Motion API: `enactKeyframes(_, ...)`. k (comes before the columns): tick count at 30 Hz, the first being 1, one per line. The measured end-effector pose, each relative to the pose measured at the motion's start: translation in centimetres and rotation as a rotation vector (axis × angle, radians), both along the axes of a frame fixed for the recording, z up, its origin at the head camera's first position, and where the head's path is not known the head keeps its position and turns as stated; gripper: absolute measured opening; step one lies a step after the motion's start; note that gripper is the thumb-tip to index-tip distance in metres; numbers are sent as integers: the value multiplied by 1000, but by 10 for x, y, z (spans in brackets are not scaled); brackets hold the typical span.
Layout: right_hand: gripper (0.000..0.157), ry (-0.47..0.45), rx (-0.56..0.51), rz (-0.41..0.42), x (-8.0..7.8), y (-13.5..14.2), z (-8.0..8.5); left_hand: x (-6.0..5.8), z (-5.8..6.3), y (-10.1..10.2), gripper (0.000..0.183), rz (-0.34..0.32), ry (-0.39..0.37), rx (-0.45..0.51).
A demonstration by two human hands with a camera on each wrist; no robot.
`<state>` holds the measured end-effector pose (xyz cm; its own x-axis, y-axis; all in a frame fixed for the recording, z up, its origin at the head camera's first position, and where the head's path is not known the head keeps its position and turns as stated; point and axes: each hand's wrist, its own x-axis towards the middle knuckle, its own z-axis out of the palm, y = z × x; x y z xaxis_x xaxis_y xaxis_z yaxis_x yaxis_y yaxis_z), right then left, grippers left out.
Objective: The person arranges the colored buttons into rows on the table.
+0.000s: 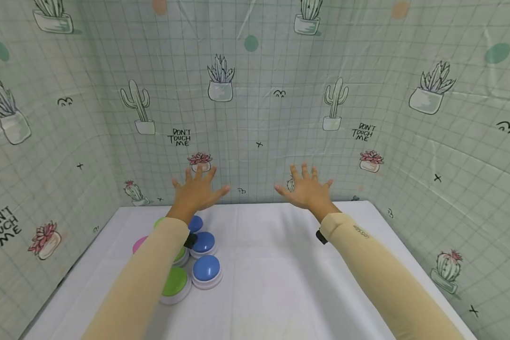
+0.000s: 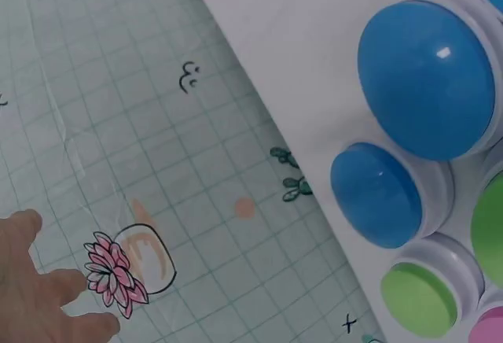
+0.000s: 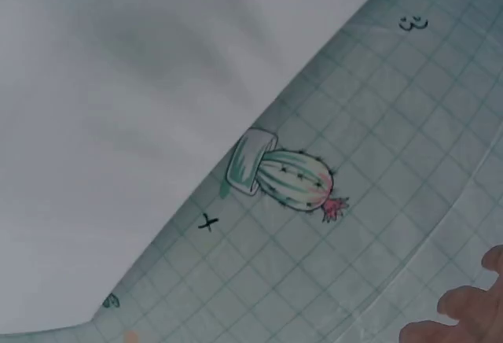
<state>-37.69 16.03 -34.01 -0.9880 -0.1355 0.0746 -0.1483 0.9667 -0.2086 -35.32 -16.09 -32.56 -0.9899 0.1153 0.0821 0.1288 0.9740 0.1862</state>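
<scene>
Both arms reach forward in the head view. The left hand (image 1: 196, 189), its fingers spread, is held up above the far left of the table and holds nothing. Below its sleeve stand several round push buttons with white bases: blue ones (image 1: 206, 268), green ones (image 1: 175, 282) and a pink one (image 1: 138, 243), some partly hidden by the forearm. The right hand (image 1: 309, 190) is likewise raised with spread fingers, over the far right part of the table, touching nothing. In the left wrist view, blue buttons (image 2: 427, 80) and a green button (image 2: 419, 300) show close up.
A white table (image 1: 259, 283) lies under both arms. Behind it and at both sides hangs a grid-patterned cloth (image 1: 259, 118) printed with cacti and lettering. A dark wrist device (image 1: 321, 236) shows at the right cuff.
</scene>
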Motion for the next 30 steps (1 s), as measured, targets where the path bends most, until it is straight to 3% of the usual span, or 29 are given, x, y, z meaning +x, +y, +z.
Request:
enactKeyframes(9,99,25,60,110,12,-45,-33,19,-37,-12,95,3,2,38)
enactKeyframes(16,97,29,32,212,33,-84,-55,43,-66,-22,104,7,-2,46)
enactKeyframes(24,96,21,-16,309,59,-117,-82,82,-83,-22,98,-20,19,34)
enactKeyframes(30,94,-9,-81,360,74,-131,-102,105,-91,-21,93,-19,-17,75)
